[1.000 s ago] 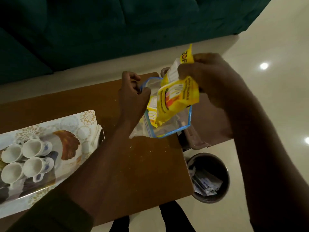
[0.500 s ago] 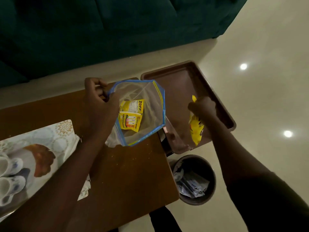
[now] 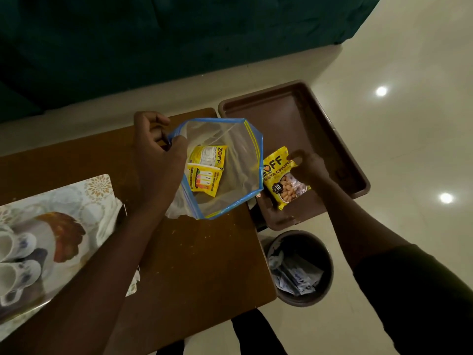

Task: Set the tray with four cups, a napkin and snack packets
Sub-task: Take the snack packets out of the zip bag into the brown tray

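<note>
Snack packet set down in the brown tray (image 3: 340, 160), frame centre-right.
Left hand (image 3: 157, 160) pinches the zip bag (image 3: 238, 149) rim to keep it open; right hand (image 3: 308, 167) grasps the yellow packet (image 3: 277, 175) by its top edge.

Clear glossy plastic bag (image 3: 230, 160), matt wooden table (image 3: 199, 262), glossy floor (image 3: 409, 149).

Dim, underexposed frame; two ceiling-light reflections (image 3: 381, 91) glare on the glossy floor (image 3: 409, 139). Wide-angle bending at edges; cups (image 3: 15, 262) at left slightly blurred.
</note>
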